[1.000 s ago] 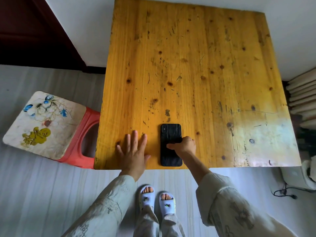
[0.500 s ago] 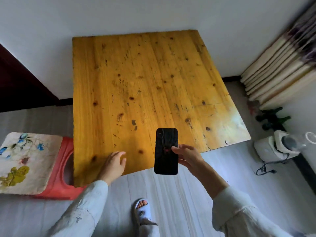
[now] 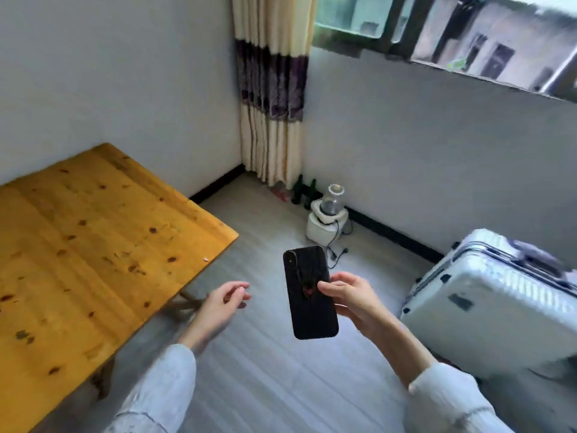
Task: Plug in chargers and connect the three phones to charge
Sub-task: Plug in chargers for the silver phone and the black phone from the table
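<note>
Now the head view, the only one, looks down across a room corner instead of straight down at the wooden table (image 3: 93,245), which has slid to the left edge of the picture. A second ago the black phone (image 3: 309,292) lay flat near the table's front edge; it is now lifted clear, held in the air over the grey floor, back side up with its camera end pointing away. The right hand (image 3: 352,300) grips it from the right side, thumb across the back and fingers curled beneath. The left hand (image 3: 223,303), which had been flat on the table, hangs free beside it with fingers loosely curled, holding nothing.

Ahead stand a striped curtain (image 3: 271,89), a small white appliance (image 3: 326,218) with a loose cord, and a white suitcase (image 3: 496,301) at right. No charger, socket or other phone shows. The person has likely turned to carry this first phone toward a charging spot, so the task seems barely begun.
</note>
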The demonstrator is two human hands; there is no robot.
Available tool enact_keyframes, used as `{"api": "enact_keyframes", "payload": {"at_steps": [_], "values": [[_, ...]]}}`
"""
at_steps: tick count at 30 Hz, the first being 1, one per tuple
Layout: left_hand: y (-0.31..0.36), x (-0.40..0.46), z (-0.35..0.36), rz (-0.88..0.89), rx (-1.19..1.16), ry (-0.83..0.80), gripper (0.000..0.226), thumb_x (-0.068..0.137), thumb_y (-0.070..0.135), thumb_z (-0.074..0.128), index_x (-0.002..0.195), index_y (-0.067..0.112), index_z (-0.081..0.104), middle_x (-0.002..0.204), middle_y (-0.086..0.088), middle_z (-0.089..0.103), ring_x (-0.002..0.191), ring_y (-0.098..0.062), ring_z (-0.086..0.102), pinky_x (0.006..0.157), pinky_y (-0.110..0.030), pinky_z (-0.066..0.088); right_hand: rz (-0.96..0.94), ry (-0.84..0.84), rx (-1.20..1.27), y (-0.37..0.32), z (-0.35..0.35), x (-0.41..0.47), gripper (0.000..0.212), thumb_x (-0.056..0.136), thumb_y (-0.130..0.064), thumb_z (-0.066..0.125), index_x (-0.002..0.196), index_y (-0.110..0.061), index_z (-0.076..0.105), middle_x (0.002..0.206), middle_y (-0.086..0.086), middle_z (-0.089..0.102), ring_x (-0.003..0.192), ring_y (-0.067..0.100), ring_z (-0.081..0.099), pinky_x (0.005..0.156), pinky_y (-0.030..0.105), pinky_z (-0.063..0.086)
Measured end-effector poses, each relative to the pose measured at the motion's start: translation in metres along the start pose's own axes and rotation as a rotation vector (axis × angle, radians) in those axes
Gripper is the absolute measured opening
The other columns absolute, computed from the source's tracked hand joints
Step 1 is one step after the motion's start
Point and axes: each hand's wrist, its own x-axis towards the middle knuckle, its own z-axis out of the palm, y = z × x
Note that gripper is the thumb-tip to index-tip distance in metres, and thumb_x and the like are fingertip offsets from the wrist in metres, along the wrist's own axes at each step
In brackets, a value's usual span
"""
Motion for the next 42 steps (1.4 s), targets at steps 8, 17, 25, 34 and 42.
{"api": "enact_keyframes", "payload": {"at_steps": [8, 17, 25, 34, 42], "values": [[0.129, -0.03, 0.255, 0.263, 0.164, -0.463, 0.023, 0.095, 0.012, 0.042, 0.11, 0.007, 0.059, 0.099, -0.011, 0.065, 0.084, -0.019, 0.061, 0.067, -0.015, 0.045, -0.088, 0.486, 0.244, 0.047, -0.242, -0.127, 0.014, 0.082, -0.009, 0.064, 0.095, -0.004, 0.062, 0.091, 0.014, 0.066, 0.079, 0.025, 0.062, 0.073, 0.034, 0.047], [0.217, -0.097, 0.508, 0.487, 0.278, -0.98, 0.022, 0.095, 0.019, 0.042, 0.108, 0.016, 0.06, 0.099, -0.004, 0.068, 0.086, -0.013, 0.064, 0.071, -0.017, 0.049, -0.192, 1.007, 0.578, 0.114, -0.418, -0.268, 0.01, 0.083, -0.009, 0.062, 0.093, -0.012, 0.062, 0.087, 0.005, 0.069, 0.076, 0.017, 0.065, 0.06, 0.025, 0.047], [0.268, -0.158, 0.722, 0.629, 0.327, -1.289, 0.026, 0.095, 0.013, 0.04, 0.112, 0.005, 0.058, 0.098, -0.011, 0.065, 0.085, -0.02, 0.06, 0.061, -0.008, 0.047, -0.281, 1.406, 0.769, 0.166, -0.561, -0.369, 0.008, 0.083, -0.001, 0.059, 0.087, -0.009, 0.059, 0.082, 0.007, 0.064, 0.071, 0.02, 0.06, 0.063, 0.028, 0.046], [0.264, -0.331, 0.93, 0.738, 0.468, -1.7, 0.023, 0.095, 0.011, 0.041, 0.108, 0.006, 0.06, 0.093, -0.01, 0.065, 0.069, -0.01, 0.061, 0.059, -0.011, 0.046, -0.315, 1.778, 0.941, 0.248, -0.646, -0.516, 0.007, 0.08, -0.004, 0.063, 0.083, -0.011, 0.063, 0.08, 0.007, 0.068, 0.069, 0.018, 0.063, 0.06, 0.023, 0.047], [0.241, -0.519, 1.078, 0.813, 0.505, -1.898, 0.024, 0.095, 0.01, 0.041, 0.111, 0.006, 0.058, 0.095, -0.01, 0.064, 0.081, -0.023, 0.061, 0.071, -0.026, 0.047, -0.332, 1.947, 0.987, 0.344, -0.731, -0.665, 0.007, 0.079, -0.007, 0.066, 0.084, -0.013, 0.066, 0.082, 0.005, 0.071, 0.072, 0.018, 0.067, 0.065, 0.026, 0.051]]}}
